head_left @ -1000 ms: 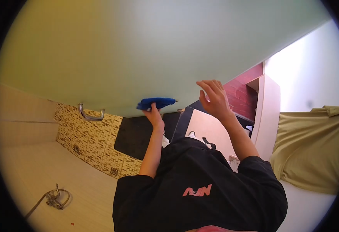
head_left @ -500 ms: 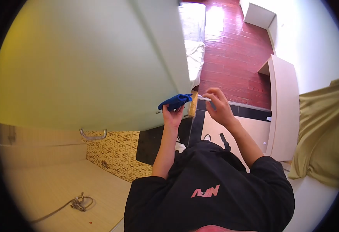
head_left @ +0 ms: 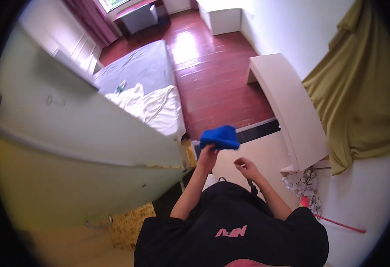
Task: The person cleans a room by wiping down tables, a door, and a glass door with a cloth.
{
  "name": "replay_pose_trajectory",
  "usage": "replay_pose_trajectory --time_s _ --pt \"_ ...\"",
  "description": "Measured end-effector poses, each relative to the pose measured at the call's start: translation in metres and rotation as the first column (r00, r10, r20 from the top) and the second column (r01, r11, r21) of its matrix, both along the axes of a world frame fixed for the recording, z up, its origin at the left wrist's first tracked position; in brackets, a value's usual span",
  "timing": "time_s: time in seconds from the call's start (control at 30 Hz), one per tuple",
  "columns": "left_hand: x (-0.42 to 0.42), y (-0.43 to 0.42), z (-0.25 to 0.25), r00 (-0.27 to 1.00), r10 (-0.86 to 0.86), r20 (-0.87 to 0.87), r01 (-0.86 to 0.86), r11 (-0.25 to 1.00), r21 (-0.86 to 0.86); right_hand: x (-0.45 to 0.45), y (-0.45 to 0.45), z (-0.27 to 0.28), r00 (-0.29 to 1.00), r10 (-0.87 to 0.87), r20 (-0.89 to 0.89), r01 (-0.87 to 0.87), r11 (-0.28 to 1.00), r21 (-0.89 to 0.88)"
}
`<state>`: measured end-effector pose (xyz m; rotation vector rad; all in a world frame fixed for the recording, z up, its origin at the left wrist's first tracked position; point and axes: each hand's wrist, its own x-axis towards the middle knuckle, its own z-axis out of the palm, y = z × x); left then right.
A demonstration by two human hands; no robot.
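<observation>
A folded blue cloth (head_left: pixel 220 137) is held up in front of me by my left hand (head_left: pixel 207 156), which grips its lower left edge. The far side of the cloth hangs free. My right hand (head_left: pixel 247 169) is in the air below and to the right of the cloth, apart from it. Its fingers are loosely bent, and I see nothing in them. To the left of my left hand is a frosted, pale green panel (head_left: pixel 83 147) with a light upper edge.
Beyond the panel stands a bed (head_left: pixel 137 66) with a rumpled white sheet (head_left: pixel 152 107) on red flooring (head_left: pixel 221 84). At right are a pale cabinet (head_left: pixel 288 102), an olive curtain (head_left: pixel 359 89), a heap of whitish scraps (head_left: pixel 304 183) and a red stick (head_left: pixel 339 223).
My view has swung toward the bedroom, so the bed and window now show. The cloth has moved away from the panel and looks more spread. My right hand has come lower.
</observation>
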<state>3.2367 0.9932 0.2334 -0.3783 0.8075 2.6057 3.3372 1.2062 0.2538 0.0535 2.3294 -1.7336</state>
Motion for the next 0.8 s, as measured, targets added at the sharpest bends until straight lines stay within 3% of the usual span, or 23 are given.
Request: replay_pose_trajectory --time_s 0.03,0.07,0.13,0.2,0.27,0.33,0.37,0.4,0.5,0.53,0.6,0.63,0.67,0.7,0.8 --pt "-0.003 0.017 -0.006 0.99 -0.138 -0.04 0.138 0.99 -0.009 -0.001 0.007 -0.019 0.999 -0.003 0.048 0.009 0.992 -0.124" --pt "0.002 0.037 0.014 0.978 -0.175 -0.115 0.169 0.984 -0.064 -0.004 0.012 -0.021 0.985 -0.018 0.174 0.074 0.945 -0.319" --pt "-0.001 0.062 0.008 0.926 -0.322 -0.199 0.282 0.937 -0.206 -0.005 0.019 0.008 0.945 -0.115 0.307 0.294 0.711 -0.639" --pt "-0.009 0.077 -0.002 0.894 -0.436 -0.108 0.373 0.855 -0.36 -0.016 0.032 -0.001 0.94 -0.16 0.302 0.333 0.622 -0.708" --pt "-0.027 0.086 -0.01 0.854 -0.511 -0.096 0.428 0.795 -0.43 -0.03 0.047 0.004 0.891 -0.148 0.428 0.453 0.285 -0.845" --pt "-0.051 0.089 -0.029 0.814 -0.564 -0.139 0.461 0.773 -0.436 -0.051 0.058 0.015 0.855 -0.232 0.464 0.513 0.251 -0.821" --pt "-0.066 0.088 -0.049 0.785 -0.607 -0.124 0.5 0.739 -0.451 -0.06 0.066 0.013 0.85 -0.17 0.498 0.518 0.103 -0.849" --pt "-0.079 0.09 -0.036 0.747 -0.651 -0.136 0.514 0.695 -0.503 -0.069 0.071 0.013 0.85 -0.105 0.517 0.514 -0.05 -0.856" --pt "-0.124 0.098 -0.037 0.673 -0.72 -0.17 0.545 0.638 -0.545 -0.108 0.08 0.021 0.846 -0.153 0.511 0.496 -0.124 -0.859" --pt "-0.144 0.1 -0.047 0.581 -0.788 -0.202 0.581 0.576 -0.575 -0.12 0.084 0.025 0.844 -0.163 0.511 0.492 -0.149 -0.858" --pt "-0.171 0.109 -0.05 0.522 -0.83 -0.197 0.608 0.524 -0.597 -0.139 0.092 0.023 0.83 -0.2 0.521 0.493 -0.178 -0.852" --pt "-0.183 0.115 -0.051 0.481 -0.854 -0.197 0.635 0.495 -0.593 -0.15 0.098 0.012 0.814 -0.195 0.548 0.542 -0.088 -0.836" --pt "-0.193 0.12 -0.05 0.504 -0.817 -0.282 0.612 0.567 -0.551 -0.157 0.106 0.006 0.793 -0.189 0.579 0.59 0.006 -0.807" --pt "-0.201 0.128 -0.05 0.531 -0.768 -0.358 0.587 0.638 -0.498 -0.164 0.108 0.014 0.723 -0.233 0.651 0.661 -0.04 -0.749" --pt "-0.226 0.15 -0.058 0.454 -0.834 -0.314 0.707 0.552 -0.443 -0.173 0.126 -0.026 0.634 -0.335 0.697 0.713 -0.094 -0.694"
